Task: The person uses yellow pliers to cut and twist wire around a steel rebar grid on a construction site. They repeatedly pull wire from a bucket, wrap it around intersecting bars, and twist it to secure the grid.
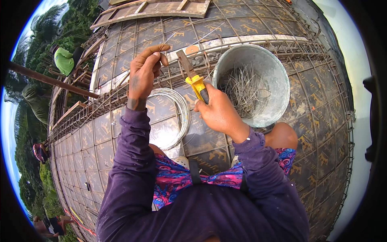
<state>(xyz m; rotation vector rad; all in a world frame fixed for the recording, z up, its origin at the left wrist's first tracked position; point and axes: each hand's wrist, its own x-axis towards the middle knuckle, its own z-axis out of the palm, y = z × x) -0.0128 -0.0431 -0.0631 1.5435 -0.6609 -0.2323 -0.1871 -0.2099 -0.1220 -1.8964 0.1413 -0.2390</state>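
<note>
Between the thumb and forefinger of my left hand (146, 68) is a thin metal wire (173, 37), its end reaching up past the fingertips. My right hand (222, 112) grips pliers (196, 79) by their yellow and black handles, jaws tilted up and to the left. The jaws stand apart from my left fingers. Below and between the hands lies a coil of shiny wire (185, 121) on the decking. Beside my right hand, a grey bucket (276, 90) holds a tangle of short wire pieces (245, 90).
A rebar grid covers the printed plywood decking (308, 175). A rebar beam cage (112, 101) crosses ahead, with a timber frame (148, 13) beyond. At left are a metal pole (51, 78) and a person in a green shirt (64, 61); another person (50, 225) is lower left.
</note>
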